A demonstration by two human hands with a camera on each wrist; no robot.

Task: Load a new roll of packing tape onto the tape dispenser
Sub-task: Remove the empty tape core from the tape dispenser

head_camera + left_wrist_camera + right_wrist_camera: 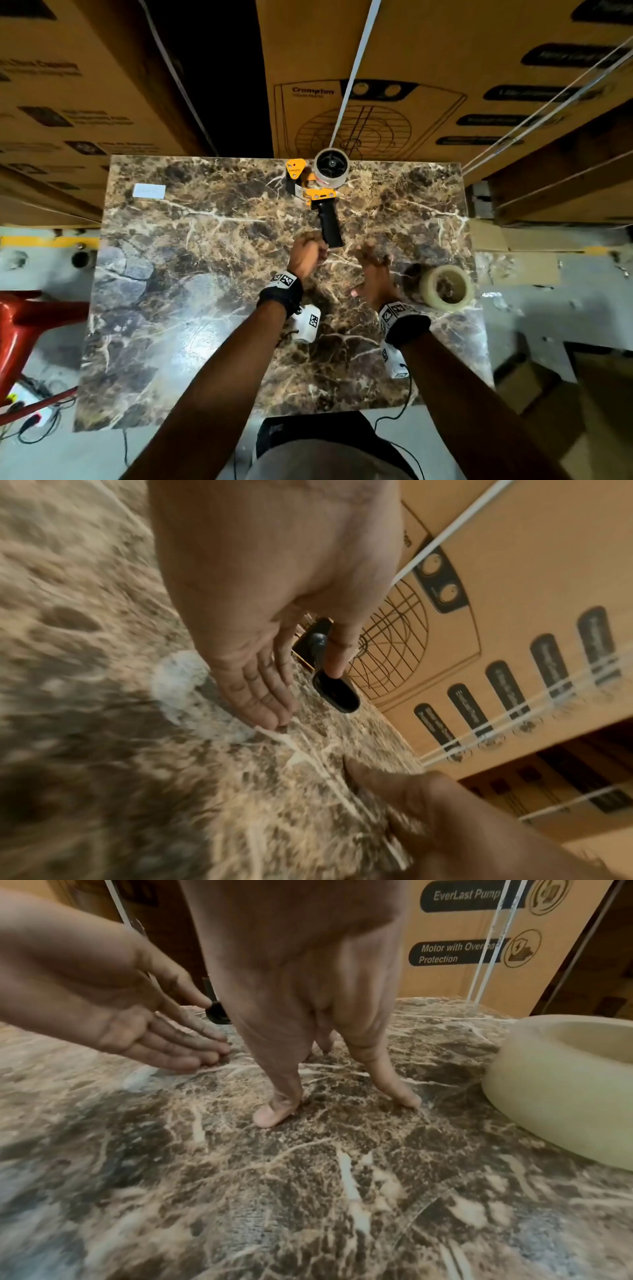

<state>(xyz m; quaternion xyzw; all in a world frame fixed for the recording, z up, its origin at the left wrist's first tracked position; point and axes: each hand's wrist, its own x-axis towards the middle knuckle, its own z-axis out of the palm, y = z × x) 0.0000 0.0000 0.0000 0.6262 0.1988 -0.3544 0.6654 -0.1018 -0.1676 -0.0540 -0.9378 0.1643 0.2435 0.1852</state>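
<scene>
The yellow-and-black tape dispenser lies at the far middle of the marble table, with a clear tape roll mounted on its hub. Its black handle points toward me. My left hand is at the handle's near end with its fingers straight, the thumb at the handle and the other fingertips low over the table. My right hand stands beside it, thumb and fingertips pressing on the bare table. A second, loose clear tape roll lies flat just right of the right hand.
Large printed cardboard boxes stand right behind the table's far edge. A small white card lies at the far left of the table. A red frame and cables are on the floor at the left, and flattened cartons at the right.
</scene>
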